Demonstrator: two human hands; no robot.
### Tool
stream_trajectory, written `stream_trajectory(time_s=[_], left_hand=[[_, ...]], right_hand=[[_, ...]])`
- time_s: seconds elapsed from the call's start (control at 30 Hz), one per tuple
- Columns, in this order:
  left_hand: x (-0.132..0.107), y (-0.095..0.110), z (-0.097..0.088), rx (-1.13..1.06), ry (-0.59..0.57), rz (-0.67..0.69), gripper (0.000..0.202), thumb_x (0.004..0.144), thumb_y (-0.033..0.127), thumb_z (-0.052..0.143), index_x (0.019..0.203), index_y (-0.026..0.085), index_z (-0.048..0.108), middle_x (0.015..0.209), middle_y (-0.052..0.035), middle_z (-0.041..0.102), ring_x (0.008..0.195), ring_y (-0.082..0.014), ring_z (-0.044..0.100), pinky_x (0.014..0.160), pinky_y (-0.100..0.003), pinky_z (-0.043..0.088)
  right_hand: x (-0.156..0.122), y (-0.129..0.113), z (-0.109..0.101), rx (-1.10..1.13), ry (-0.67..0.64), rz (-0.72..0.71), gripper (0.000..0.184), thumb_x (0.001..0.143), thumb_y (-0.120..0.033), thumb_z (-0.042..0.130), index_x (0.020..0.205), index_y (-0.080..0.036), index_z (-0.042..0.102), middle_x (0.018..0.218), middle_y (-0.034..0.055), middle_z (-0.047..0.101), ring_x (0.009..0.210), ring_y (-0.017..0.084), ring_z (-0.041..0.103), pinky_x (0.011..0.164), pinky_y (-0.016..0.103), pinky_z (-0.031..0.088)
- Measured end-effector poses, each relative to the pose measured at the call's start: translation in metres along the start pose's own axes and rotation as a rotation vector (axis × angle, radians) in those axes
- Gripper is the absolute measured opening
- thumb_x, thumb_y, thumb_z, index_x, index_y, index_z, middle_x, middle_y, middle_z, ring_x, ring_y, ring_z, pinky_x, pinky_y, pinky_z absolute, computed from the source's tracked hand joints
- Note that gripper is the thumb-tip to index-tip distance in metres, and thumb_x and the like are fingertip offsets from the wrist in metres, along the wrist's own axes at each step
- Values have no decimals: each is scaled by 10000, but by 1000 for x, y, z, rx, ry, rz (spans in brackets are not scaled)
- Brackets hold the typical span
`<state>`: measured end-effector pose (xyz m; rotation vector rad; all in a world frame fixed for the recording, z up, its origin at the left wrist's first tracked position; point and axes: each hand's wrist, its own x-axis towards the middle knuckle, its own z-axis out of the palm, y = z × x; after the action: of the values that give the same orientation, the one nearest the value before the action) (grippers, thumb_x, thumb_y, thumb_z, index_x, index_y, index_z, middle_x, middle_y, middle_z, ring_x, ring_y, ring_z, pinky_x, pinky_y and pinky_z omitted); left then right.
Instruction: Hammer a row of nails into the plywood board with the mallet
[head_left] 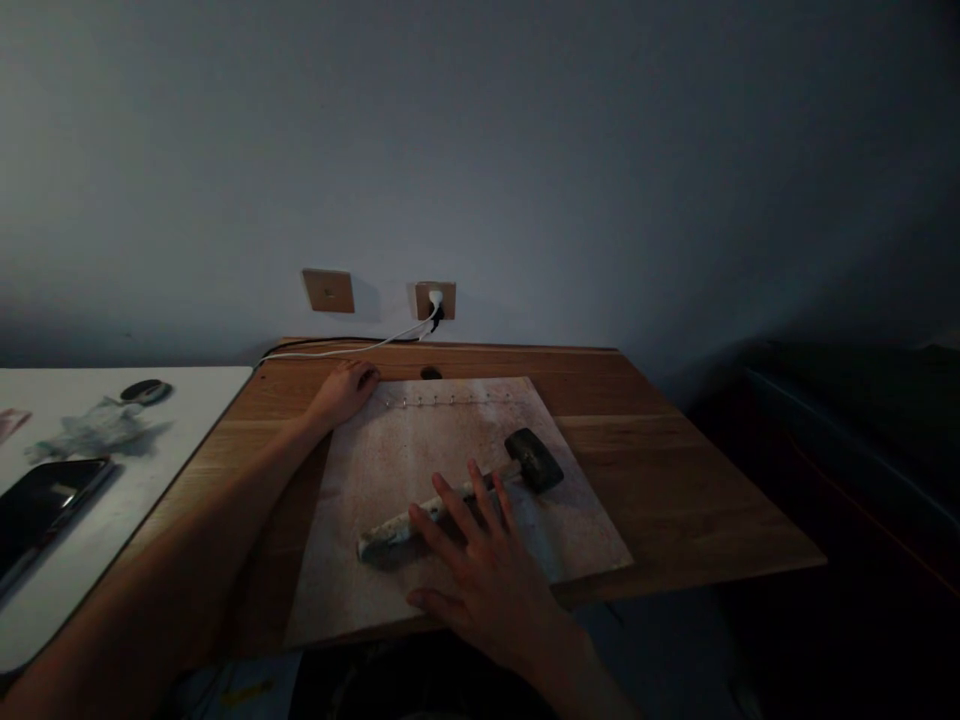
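Fingers [450, 510] of the right hand [491, 585] lie spread and flat across the handle [394, 533] of a mallet [517, 468]. The grip is splayed rather than wrapped round the shaft, with the thumb out to the left on the board [420, 440] beneath. The mallet lies directly under this hand, and its long axis runs on a slant. The pale, worn end of the handle points near and left, and the black head [534, 459] sits far and right, just beyond the fingertips.

The left hand [345, 392] is well apart from the mallet, at the board's far left corner beside a row of small nails [450, 400] along the far edge. Its fingers are curled, but whether that grip pinches the board's edge or merely rests there cannot be told in the dim light. The right hand is plainly the nearer to the tool.

The board lies on a wooden counter [645, 470]. Behind it, a white cable [352, 350] runs to a wall socket [435, 300]. To the left is a white table [187, 400] with a dark phone [45, 505] on it.
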<state>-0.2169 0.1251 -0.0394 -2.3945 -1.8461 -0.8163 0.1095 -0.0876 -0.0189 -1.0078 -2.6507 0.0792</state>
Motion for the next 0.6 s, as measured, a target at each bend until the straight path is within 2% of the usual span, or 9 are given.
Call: stream_trajectory(time_s=[0.1, 0.2, 0.27, 0.37, 0.43, 0.6], left_hand=[[-1, 1, -2, 140, -25, 9, 375, 982, 363, 399, 1036, 154, 705, 1106, -169, 703, 1130, -331, 615, 1024, -495, 488], [-3, 2, -3, 234, -54, -23, 386, 1015, 389, 399, 1104, 173, 706, 1211, -164, 677, 1210, -343, 575, 1039, -530, 472], [-4, 1, -3, 251, -64, -36, 412, 1033, 416, 388, 1180, 190, 700, 1329, -152, 646, 1273, -339, 552, 1074, -534, 453], [-2, -2, -1, 246, -108, -58, 478, 1055, 432, 345, 1343, 203, 650, 1500, -133, 563, 1404, -318, 487, 1177, -520, 375], [0, -4, -1, 243, -177, -57, 532, 1065, 452, 304, 1445, 215, 592, 1591, -113, 485, 1505, -306, 388, 1245, -523, 279], [7, -7, -4, 239, -385, -58, 647, 1073, 541, 191, 1609, 249, 405, 1709, -63, 272, 1607, -290, 146, 1288, -573, 79]], right_hand=[[15, -24, -4, 4, 8, -216, 758, 1008, -715, 401, 1644, -317, 299, 1737, 68, 202, 1603, 373, 77, 1237, 684, 214], [39, -55, 1, -8, 21, -491, 666, 1047, -657, 377, 1556, -235, 458, 1674, 81, 350, 1583, 300, 186, 1276, 525, 242], [57, -72, 8, 6, 49, -591, 604, 1058, -623, 401, 1509, -239, 513, 1637, 73, 403, 1553, 258, 261, 1271, 439, 265], [78, -87, 19, 13, 50, -595, 617, 1041, -641, 433, 1474, -215, 541, 1632, 97, 401, 1542, 249, 282, 1241, 377, 319], [86, -91, 26, -2, 59, -550, 622, 1043, -623, 447, 1451, -165, 550, 1619, 133, 410, 1534, 264, 299, 1223, 368, 343], [87, -95, 37, -9, 95, -480, 646, 1063, -565, 436, 1474, -71, 502, 1557, 174, 469, 1506, 311, 346, 1224, 407, 336]])
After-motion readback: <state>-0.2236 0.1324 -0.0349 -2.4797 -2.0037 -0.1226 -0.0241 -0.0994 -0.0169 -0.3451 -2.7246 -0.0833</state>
